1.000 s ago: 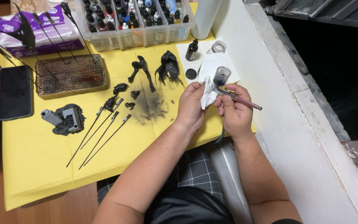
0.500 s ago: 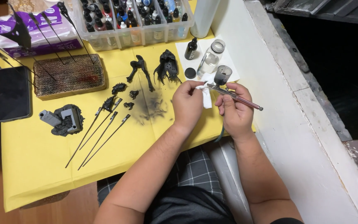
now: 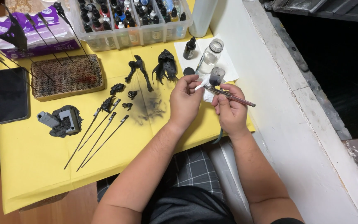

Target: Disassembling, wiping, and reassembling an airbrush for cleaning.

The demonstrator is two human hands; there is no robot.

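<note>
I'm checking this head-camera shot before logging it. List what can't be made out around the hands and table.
- Airbrush nozzle tip: head view, hidden behind the white tissue that the left hand pinches.
- Airbrush grip: covered by the right hand fingers.
- Cup contents: too dark and small to tell.
- Bottle bin: cut off by the top edge.
- Hose: disappears under the table edge.

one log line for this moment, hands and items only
left hand: pinches white tissue at airbrush tip | right hand: holds pink metal airbrush | surface: yellow paper-covered table
</note>
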